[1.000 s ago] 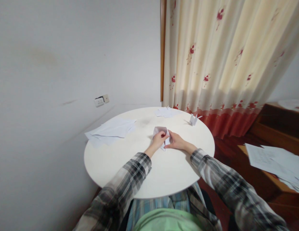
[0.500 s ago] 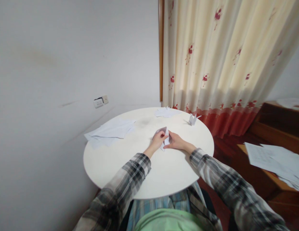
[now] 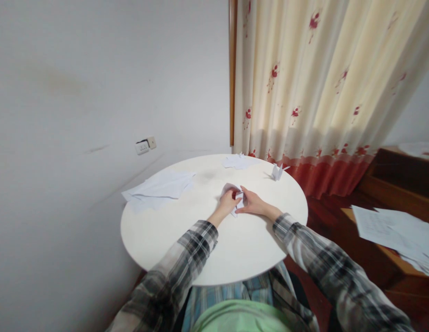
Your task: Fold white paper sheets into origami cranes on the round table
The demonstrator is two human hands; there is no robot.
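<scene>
A partly folded white paper (image 3: 234, 213) is between my two hands, above the middle of the round white table (image 3: 207, 263). My left hand (image 3: 228, 202) is closed on its left side, with thumb and fingers bent into the folds. From the right, my right hand (image 3: 251, 202) grips the paper's edge between thumb and fingers. Part of the sheet's upper flap curves up behind my left fingers. Farther right on the table stands a folded paper crane (image 3: 277, 172).
White sheets (image 3: 162, 186) lie at the table's left. More paper pieces (image 3: 239, 161) rest at the far edge. A wall with a socket (image 3: 142, 147) is at the left, a curtain (image 3: 293, 83) behind. Papers (image 3: 394, 230) cover a wooden surface at the right.
The upper flap of the paper, pointed before, now looks more opened and curved. My left fingers have shifted slightly on it, while my right hand has barely moved.
</scene>
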